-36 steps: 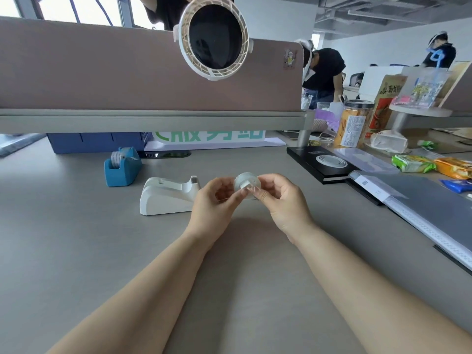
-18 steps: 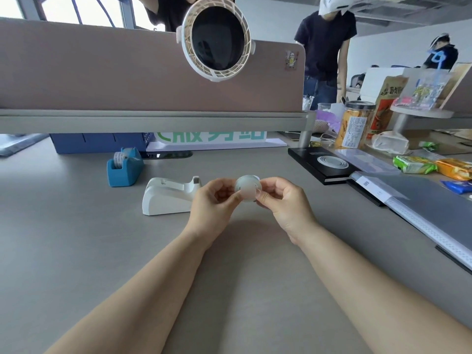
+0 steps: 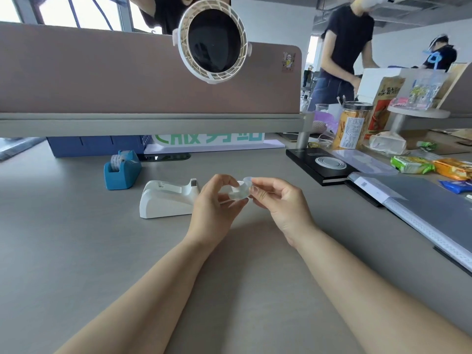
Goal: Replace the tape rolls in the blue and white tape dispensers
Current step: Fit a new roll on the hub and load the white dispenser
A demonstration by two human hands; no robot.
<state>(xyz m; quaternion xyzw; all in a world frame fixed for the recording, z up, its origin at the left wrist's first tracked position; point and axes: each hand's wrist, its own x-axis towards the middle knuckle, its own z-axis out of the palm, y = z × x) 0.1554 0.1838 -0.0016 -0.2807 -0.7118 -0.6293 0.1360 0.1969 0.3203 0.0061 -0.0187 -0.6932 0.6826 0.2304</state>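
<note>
A clear tape roll (image 3: 239, 192) sits between both hands, just above the grey desk (image 3: 76, 238). My left hand (image 3: 214, 203) pinches it from the left and my right hand (image 3: 278, 203) grips its right side with fingertips. The white tape dispenser (image 3: 167, 199) stands on the desk just left of my left hand, its cradle showing no roll. Farther back left is the blue tape dispenser (image 3: 122, 169) with a roll (image 3: 116, 162) seated in it.
A brown partition (image 3: 127, 80) with a white round fan (image 3: 213, 39) closes off the back. A black box (image 3: 316, 164), a grey folder (image 3: 419, 208), snack packets (image 3: 431, 168) and a jar (image 3: 353, 125) crowd the right side. Two people stand behind at right.
The tape roll has been turned in my fingers from face-on to tilted. A person at the back right has stood up and moved to the right.
</note>
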